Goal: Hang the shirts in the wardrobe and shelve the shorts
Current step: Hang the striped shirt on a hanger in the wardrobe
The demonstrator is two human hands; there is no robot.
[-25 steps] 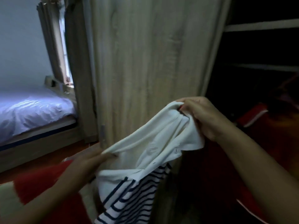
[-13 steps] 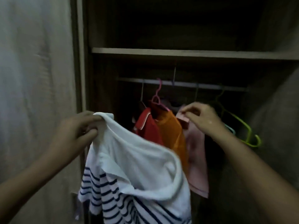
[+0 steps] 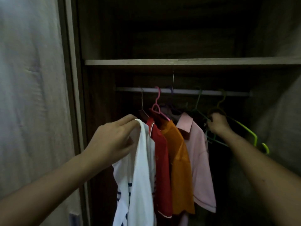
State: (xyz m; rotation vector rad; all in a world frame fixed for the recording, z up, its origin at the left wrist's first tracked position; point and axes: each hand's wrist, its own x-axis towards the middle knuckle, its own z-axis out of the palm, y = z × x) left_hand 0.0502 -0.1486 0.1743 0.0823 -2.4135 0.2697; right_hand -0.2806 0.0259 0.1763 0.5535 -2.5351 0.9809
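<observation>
My left hand [image 3: 114,141] pinches the top of a white shirt with navy stripes [image 3: 138,185], which hangs limp in front of the open wardrobe. On the rail [image 3: 182,91] hang a red shirt [image 3: 160,160], an orange shirt [image 3: 179,163] and a pink polo shirt [image 3: 197,157]. To their right, my right hand [image 3: 217,123] is closed around empty hangers, a teal-green one [image 3: 210,139] and a lime-green one [image 3: 249,132], still hooked on the rail.
A wooden shelf [image 3: 179,61] runs across above the rail, dark above it. The wardrobe door panel [image 3: 32,95] stands close on the left, and the wardrobe's side wall [image 3: 280,119] on the right. The space under the hangers at right is dark.
The view swung from the door to the wardrobe's inside. My right hand let go of the striped shirt and reached right to the empty hangers. My left hand lifted the shirt higher.
</observation>
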